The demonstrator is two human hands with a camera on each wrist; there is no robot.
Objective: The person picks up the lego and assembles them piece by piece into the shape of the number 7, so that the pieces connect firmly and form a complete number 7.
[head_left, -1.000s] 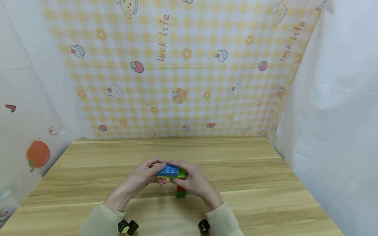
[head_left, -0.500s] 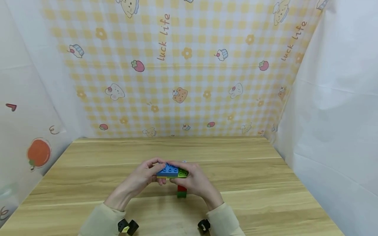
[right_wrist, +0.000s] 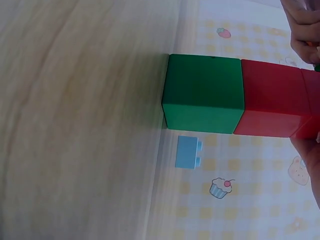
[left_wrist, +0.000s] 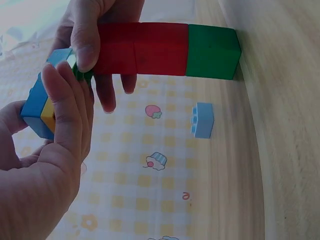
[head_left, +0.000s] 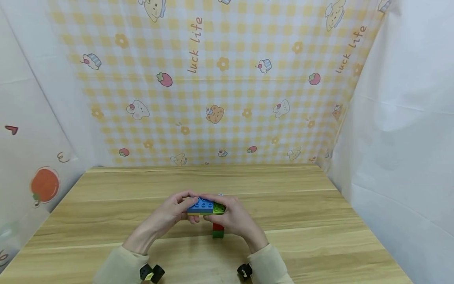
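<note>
In the head view a blue brick with studs on top lies side by side with a lime green brick. My left hand grips the blue end, thumb on top. Around the lime green end curl the fingers and thumb of my right hand. A yellow brick shows under the blue one in the left wrist view. Directly below stands an upright tower: a dark green brick on the table, red bricks above it. The hands hide where the tower's top meets the held bricks.
A light blue brick stands on the wooden table behind the tower, mostly hidden by my right hand in the head view. A yellow checked cloth hangs at the table's back edge, with white sheets at both sides.
My hands hold the same grip and have barely moved. The top of the light blue brick, hidden one second ago, now peeks out behind my right hand.
</note>
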